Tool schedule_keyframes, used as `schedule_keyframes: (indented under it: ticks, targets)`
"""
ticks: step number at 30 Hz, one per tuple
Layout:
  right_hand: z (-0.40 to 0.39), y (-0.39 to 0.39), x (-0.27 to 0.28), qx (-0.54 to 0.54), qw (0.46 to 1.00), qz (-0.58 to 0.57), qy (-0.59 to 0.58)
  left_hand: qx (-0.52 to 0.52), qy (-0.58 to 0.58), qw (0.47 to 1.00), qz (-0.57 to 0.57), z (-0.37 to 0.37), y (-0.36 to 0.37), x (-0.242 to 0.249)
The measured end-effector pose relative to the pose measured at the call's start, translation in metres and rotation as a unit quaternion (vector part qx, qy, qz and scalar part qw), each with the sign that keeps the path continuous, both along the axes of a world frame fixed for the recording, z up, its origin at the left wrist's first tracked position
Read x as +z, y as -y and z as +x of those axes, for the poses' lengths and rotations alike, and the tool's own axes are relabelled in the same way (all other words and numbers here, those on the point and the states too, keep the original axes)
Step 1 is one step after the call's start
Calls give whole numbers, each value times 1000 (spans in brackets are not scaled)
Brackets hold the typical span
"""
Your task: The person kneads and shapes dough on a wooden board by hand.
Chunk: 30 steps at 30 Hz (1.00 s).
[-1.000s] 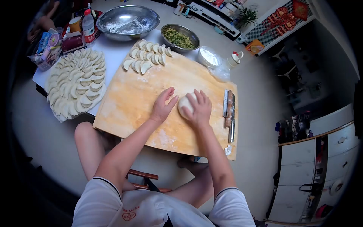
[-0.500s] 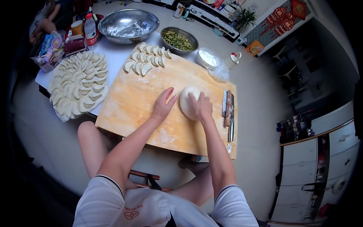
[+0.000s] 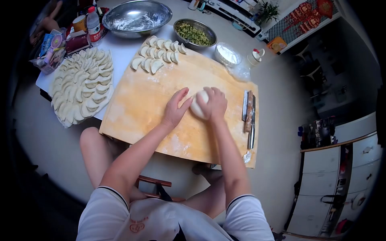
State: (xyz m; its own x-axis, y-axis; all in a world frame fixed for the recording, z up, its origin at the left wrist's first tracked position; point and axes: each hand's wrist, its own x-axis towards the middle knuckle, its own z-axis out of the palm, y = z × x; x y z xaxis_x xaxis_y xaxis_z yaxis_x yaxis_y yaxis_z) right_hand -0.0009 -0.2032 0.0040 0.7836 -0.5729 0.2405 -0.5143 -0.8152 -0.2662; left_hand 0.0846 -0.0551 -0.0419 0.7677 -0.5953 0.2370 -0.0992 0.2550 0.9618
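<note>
A smooth white ball of dough (image 3: 197, 107) sits on the wooden board (image 3: 140, 108) in front of me. My right hand (image 3: 217, 104) is curled over its right side, fingers wrapped round the top. Just left of the dough, my left hand (image 3: 176, 108) is open, thumb apart from the fingers and fingertips close to the dough's edge. Loose flour dusts the board near my forearms. Folded dumplings (image 3: 156, 65) stand in rows at the board's far left corner.
A short wooden rolling pin (image 3: 249, 112) lies beside metal tools at the board's right edge. Behind are a large floury steel basin (image 3: 136, 30), a bowl of green filling (image 3: 195, 34) and a flour bowl (image 3: 228, 54). Many dumplings cover a tray (image 3: 66, 125) at left.
My right hand has closed further round the dough, which now looks narrower and more covered. My left hand stays beside it. The view has shifted slightly.
</note>
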Motion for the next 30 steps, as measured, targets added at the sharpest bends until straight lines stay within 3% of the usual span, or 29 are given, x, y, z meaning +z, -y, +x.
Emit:
schedule_keyframes:
  ticks: [4, 8, 13, 15, 17, 20, 23, 26, 30]
  targets:
    - [24, 57, 24, -50, 976, 212, -14, 0, -2, 1000, 10, 2, 3, -2]
    - [17, 79, 0, -61, 951, 296, 62, 12, 16, 1000, 20, 4, 5, -7]
    - [-27, 23, -17, -60, 987, 52, 142, 30, 18, 999, 5, 3, 10, -13]
    - [-51, 5, -20, -76, 989, 4, 124, 38, 20, 999, 12, 4, 11, -15]
    - [-73, -51, 31, -141, 988, 59, 5, 41, 28, 999, 6, 5, 9, -12]
    - [-101, -90, 66, -79, 982, 125, -119, 32, 20, 999, -9, 2, 10, -12]
    - [-91, -93, 48, -16, 982, -177, 57, 25, 13, 1000, -1, 3, 5, -8]
    - [-48, -71, 6, 3, 953, -297, 62, 15, 7, 1000, 8, 2, 3, -5]
    - [-12, -11, 0, -25, 995, -89, 32, 30, 5, 1000, -7, 0, 3, 0]
